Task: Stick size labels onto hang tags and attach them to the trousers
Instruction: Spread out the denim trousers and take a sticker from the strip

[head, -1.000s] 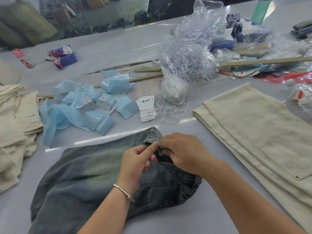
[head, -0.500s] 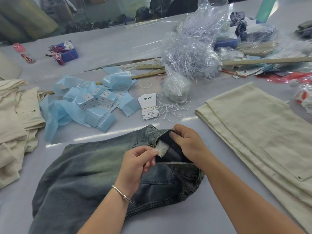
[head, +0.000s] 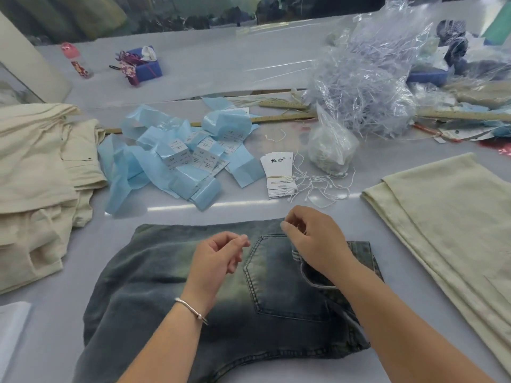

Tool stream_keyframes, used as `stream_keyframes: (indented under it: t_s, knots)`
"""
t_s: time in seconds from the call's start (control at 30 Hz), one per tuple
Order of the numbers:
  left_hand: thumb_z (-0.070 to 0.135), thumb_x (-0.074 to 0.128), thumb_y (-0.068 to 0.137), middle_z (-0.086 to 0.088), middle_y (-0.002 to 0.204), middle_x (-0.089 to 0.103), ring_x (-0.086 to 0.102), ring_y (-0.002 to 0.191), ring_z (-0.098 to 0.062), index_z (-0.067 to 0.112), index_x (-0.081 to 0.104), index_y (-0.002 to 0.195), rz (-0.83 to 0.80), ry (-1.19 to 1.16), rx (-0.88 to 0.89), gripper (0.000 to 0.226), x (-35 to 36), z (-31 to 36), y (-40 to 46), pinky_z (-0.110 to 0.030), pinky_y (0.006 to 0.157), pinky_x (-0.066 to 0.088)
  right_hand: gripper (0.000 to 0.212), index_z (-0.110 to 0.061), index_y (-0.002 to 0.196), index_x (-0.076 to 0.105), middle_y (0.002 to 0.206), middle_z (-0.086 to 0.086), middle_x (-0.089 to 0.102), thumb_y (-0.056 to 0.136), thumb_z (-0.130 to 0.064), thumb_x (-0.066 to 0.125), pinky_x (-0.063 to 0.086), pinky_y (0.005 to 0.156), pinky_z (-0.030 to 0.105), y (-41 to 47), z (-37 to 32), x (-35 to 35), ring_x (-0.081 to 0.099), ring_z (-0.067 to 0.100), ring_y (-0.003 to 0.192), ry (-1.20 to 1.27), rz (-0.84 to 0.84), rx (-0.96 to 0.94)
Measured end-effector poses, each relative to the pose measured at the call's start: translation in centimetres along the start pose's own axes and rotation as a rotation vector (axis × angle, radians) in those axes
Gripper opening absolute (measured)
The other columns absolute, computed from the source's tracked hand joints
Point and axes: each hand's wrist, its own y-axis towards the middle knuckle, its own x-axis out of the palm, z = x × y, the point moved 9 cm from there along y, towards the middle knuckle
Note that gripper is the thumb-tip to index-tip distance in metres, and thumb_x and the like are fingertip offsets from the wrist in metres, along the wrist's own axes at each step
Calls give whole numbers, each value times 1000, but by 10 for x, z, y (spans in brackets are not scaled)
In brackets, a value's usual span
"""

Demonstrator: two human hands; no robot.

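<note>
From my head camera: my left hand (head: 218, 258) hovers over the jeans (head: 171, 286) on the bench (head: 276, 62), fingers loosely curled, holding nothing. My right hand (head: 312, 239) rests near the waistband, fingers curled, apparently empty. Hang tags (head: 278, 172) lie beyond, beside blue label strips (head: 177, 161).

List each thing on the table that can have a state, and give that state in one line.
Jeans: flat, back pocket up, no tag showing.
Hang tags: bundled in a stack, strings trailing right.
Label strips: loose, tangled heap.
Cream trousers: folded, on the right.
Left hand: fingers loosely curled, empty.
Right hand: fingers curled above the jeans; hold unclear.
</note>
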Motion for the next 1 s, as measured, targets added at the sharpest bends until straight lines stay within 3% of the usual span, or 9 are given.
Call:
stream_keyframes:
  t_s: [0.17, 0.33, 0.4, 0.5, 0.6, 0.73, 0.8, 0.87, 1.0]
  knots:
    - [14, 59, 93, 2, 56, 55, 40, 45, -6, 17, 75, 71, 239, -111, 39, 27, -98, 11, 49, -13, 40, 30, 12, -18, 88, 60, 87, -8, 59, 94, -27, 55, 40, 74, 29, 43, -42, 26, 49, 12, 86, -189, 61, -156]
    - [18, 60, 92, 1, 59, 57, 44, 47, -7, 18, 74, 72, 341, -219, 66, 25, -155, 26, 116, -13, 40, 33, 13, -25, 83, 55, 85, -12, 59, 94, -34, 54, 41, 70, 30, 116, -42, 75, 52, 12, 83, -202, -30, -50]
    - [15, 60, 92, 1, 59, 59, 45, 47, -8, 16, 74, 71, 339, -242, 44, 25, -156, 26, 147, -13, 40, 33, 14, -23, 93, 58, 94, -8, 62, 93, -37, 55, 42, 73, 31, 147, -29, 91, 55, 16, 91, -231, -30, 16]
    - [12, 59, 92, 0, 58, 58, 45, 46, -7, 12, 72, 72, 264, -179, -23, 24, -133, 19, 190, -13, 41, 34, 39, -13, 123, 52, 120, 4, 58, 91, -33, 62, 41, 89, 35, 190, 0, 107, 51, 24, 112, -232, 1, 167]
    - [12, 58, 92, 2, 58, 58, 46, 46, -7, 11, 70, 73, 163, -55, -88, 23, -102, 5, 225, -13, 42, 34, 63, -6, 135, 39, 132, 14, 48, 86, -32, 68, 35, 98, 36, 230, 19, 122, 41, 30, 124, -286, -2, 227]
    - [11, 60, 89, 3, 58, 60, 52, 45, -6, 12, 69, 72, 81, 29, -127, 19, -74, -12, 254, -15, 41, 36, 106, -7, 145, 22, 135, 16, 42, 70, -65, 70, 37, 98, 41, 263, 36, 147, 39, 33, 125, -494, -99, 305]
    - [11, 61, 88, 6, 58, 63, 59, 51, -4, 14, 67, 72, 89, 52, -127, 18, -69, -17, 265, -15, 43, 41, 114, -10, 147, 17, 135, 13, 41, 66, -73, 66, 36, 97, 42, 273, 36, 152, 39, 31, 125, -666, -76, 310]
    - [9, 61, 89, 4, 66, 67, 64, 62, -8, 14, 65, 73, 104, 62, -126, 17, -68, -21, 274, -21, 50, 51, 104, -13, 140, 27, 126, 10, 47, 63, -63, 75, 38, 90, 40, 280, 33, 150, 46, 29, 118, -529, 5, 303]
    - [9, 61, 89, -11, 73, 73, 72, 73, -29, 10, 68, 73, 155, 64, -138, 18, -73, -35, 278, -42, 73, 61, 88, -19, 131, 43, 114, -4, 51, 58, -28, 90, 40, 78, 27, 272, 45, 145, 52, 14, 101, 252, 115, 445]
